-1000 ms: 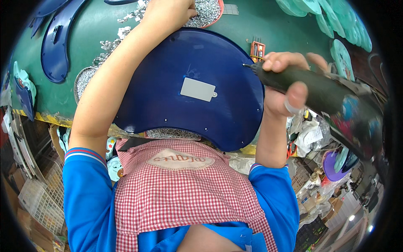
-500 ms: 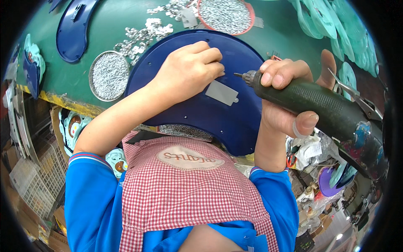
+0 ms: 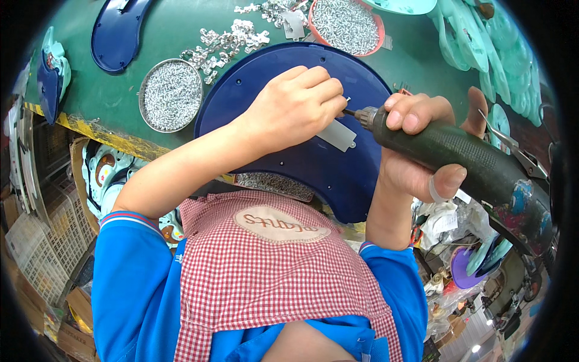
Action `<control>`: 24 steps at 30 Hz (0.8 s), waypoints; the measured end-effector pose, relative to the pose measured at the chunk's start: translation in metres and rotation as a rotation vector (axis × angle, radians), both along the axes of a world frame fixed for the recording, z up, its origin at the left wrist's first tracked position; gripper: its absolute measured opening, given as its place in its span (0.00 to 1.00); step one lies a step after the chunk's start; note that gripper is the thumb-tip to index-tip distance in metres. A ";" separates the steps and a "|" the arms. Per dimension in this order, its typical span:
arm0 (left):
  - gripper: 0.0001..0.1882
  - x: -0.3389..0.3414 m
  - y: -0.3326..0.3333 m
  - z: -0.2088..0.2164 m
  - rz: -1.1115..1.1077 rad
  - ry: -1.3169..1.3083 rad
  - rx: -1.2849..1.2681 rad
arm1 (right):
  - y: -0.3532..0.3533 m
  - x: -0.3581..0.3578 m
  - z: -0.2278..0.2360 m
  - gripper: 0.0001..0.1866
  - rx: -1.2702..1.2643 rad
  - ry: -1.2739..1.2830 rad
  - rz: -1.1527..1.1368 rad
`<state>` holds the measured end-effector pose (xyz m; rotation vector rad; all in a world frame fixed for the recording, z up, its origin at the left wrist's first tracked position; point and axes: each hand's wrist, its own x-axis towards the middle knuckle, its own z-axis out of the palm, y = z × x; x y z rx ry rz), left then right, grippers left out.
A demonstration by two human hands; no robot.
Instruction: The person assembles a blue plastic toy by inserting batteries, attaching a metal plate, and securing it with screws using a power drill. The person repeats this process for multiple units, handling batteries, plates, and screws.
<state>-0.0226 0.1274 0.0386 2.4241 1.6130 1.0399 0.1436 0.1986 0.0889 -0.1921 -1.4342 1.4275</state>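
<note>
The left hand, at upper centre of the frame, is closed with its fingertips pinched together at the tip of the tool; a small fastener appears to be held there, but it is too small to confirm. The right hand, right of centre, is wrapped firmly around the dark power screwdriver.

The screwdriver's long axis runs from the lower right of the frame up toward the centre. Its bit points left and slightly upward, meeting the left fingertips just above the small grey metal plate.

That plate lies flat on the large round blue plastic panel, which fills the centre of the frame and rests on the green table, its near edge overhanging toward the red checked apron.

Progress, as judged: the plate is placed and the bit is lined up, so fastening looks to be in hand but not finished. Whether any screw is already seated cannot be told.

Supplies remain: a round tin of small silver parts at upper left, a red bowl of the same at top, and loose metal clips between them.
</note>
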 end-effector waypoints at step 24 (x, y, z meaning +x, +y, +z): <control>0.10 -0.036 0.003 -0.018 0.142 -0.593 -0.321 | 0.024 -0.053 -0.003 0.47 0.175 -0.177 -0.166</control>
